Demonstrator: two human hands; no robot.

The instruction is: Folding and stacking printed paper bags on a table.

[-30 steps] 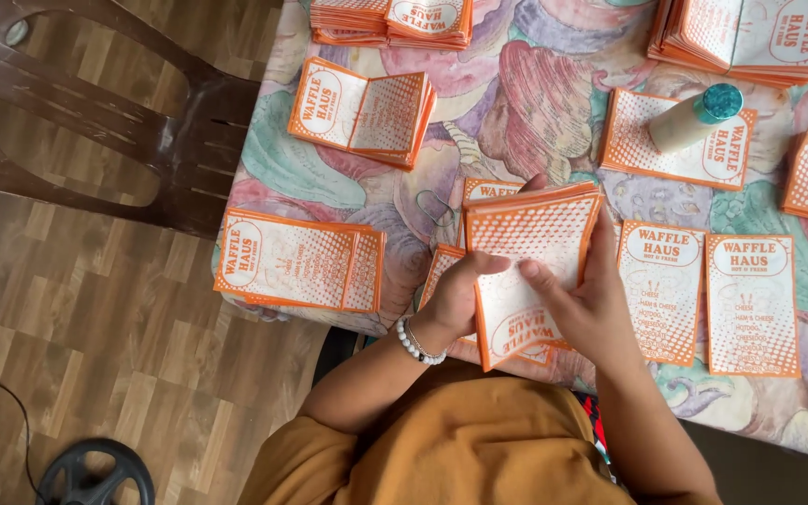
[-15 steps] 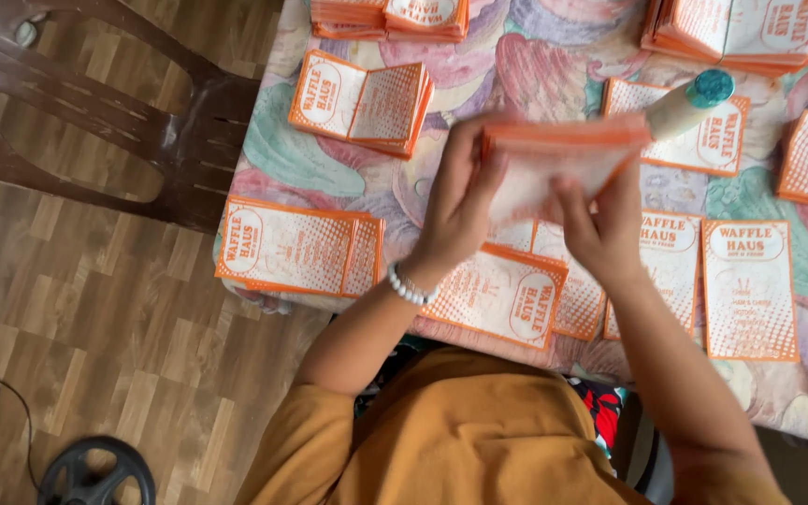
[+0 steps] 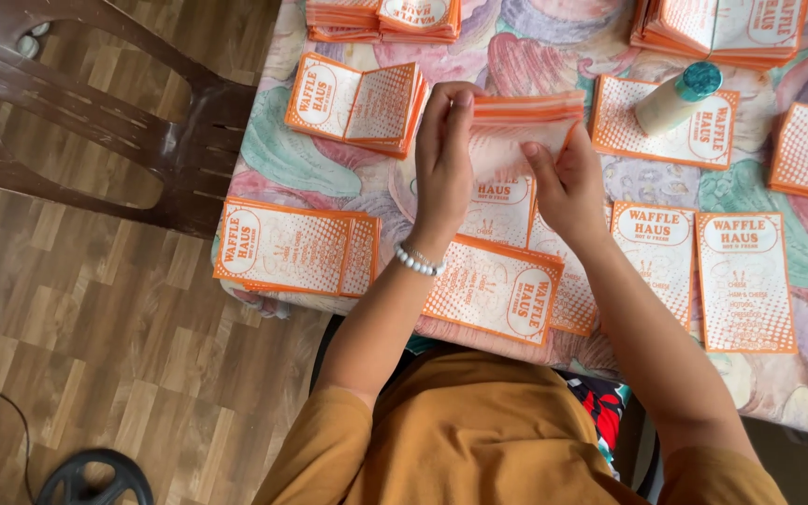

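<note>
Orange-and-white paper bag, dotted with a halftone pattern, matches the flat bags at the surface's left edge. The surface wears a cloth of pastel shells in pink, teal and lilac. Cream bottle with a teal cap near the far edge. White bead bracelet, mustard shirt, dark brown chair.
</note>
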